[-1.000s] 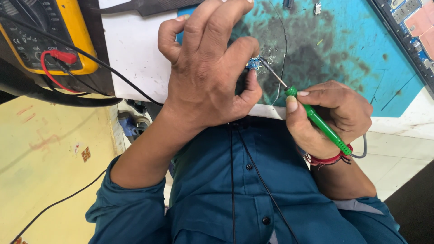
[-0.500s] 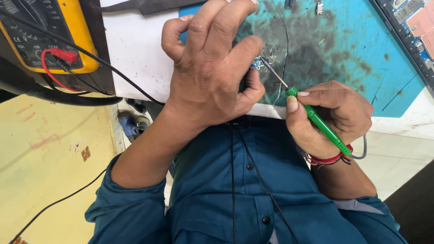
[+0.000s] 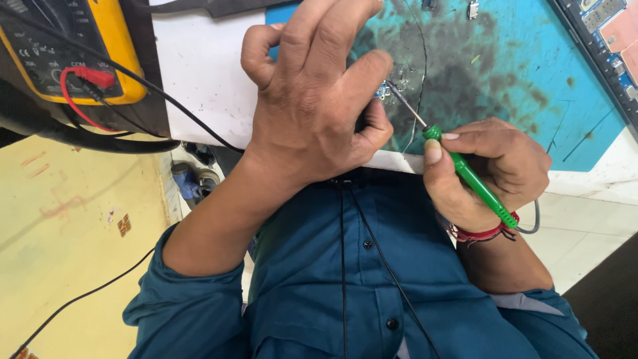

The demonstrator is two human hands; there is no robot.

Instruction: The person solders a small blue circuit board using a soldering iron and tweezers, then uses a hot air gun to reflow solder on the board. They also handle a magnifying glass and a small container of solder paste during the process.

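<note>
Small blue component (image 3: 380, 93), centre of the frame just above mid-height, pinched between the fingertips of the left hand (image 3: 319, 100), which is closed on it and hides most of it. The metal tip of a green-handled soldering iron (image 3: 465, 169) touches the part from the lower right; the right hand (image 3: 488, 173) is closed around the handle in a pen grip. Good practice here appears to be a steady pinch, wrists braced, the tip kept off the fingertips. Both rest over a stained turquoise work mat (image 3: 518, 86) on the white surface (image 3: 199, 73). Upper left: yellow multimeter (image 3: 60, 46) with red and black leads. Upper right: circuit board (image 3: 608, 36). The left hand blocks sight of the joint.
</note>
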